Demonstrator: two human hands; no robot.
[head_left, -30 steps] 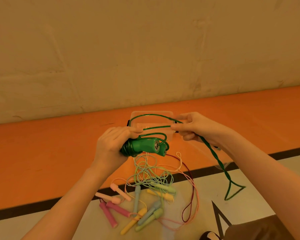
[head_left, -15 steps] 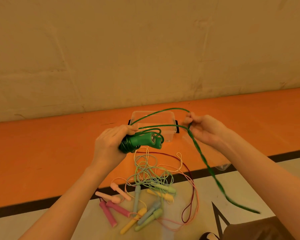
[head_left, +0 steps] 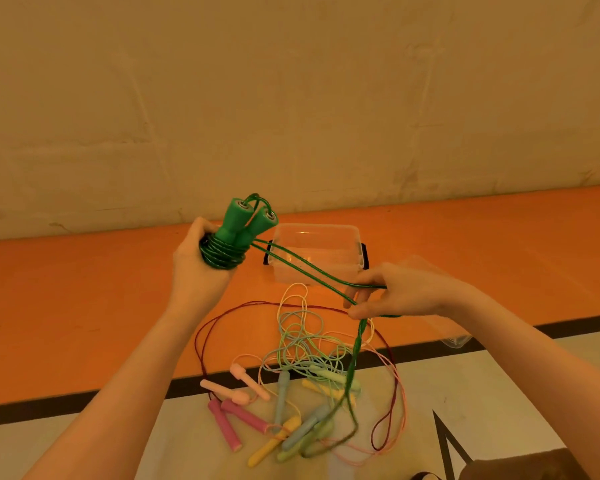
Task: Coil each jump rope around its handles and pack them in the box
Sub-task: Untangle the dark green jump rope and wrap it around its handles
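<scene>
A clear, rounded plastic box point(head_left: 315, 252) sits on the orange floor at 12 o'clock, nothing visible inside. The left hand point(head_left: 197, 263) grips the glossy green jump rope point(head_left: 236, 237), handles up and cord coiled; the right hand point(head_left: 400, 292) pinches its doubled strand. Pastel ropes point(head_left: 302, 386) lie tangled at 6 o'clock.

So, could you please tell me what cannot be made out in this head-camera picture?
- Lower ends of the green handles: head view, hidden by the coils and the left hand.
- Tail of the green rope: head view, motion-blurred.
- Which cord joins which pastel handle in the pile: head view, cords tangled.
- Dark object, bottom right: head view, cut off by the edge.
</scene>
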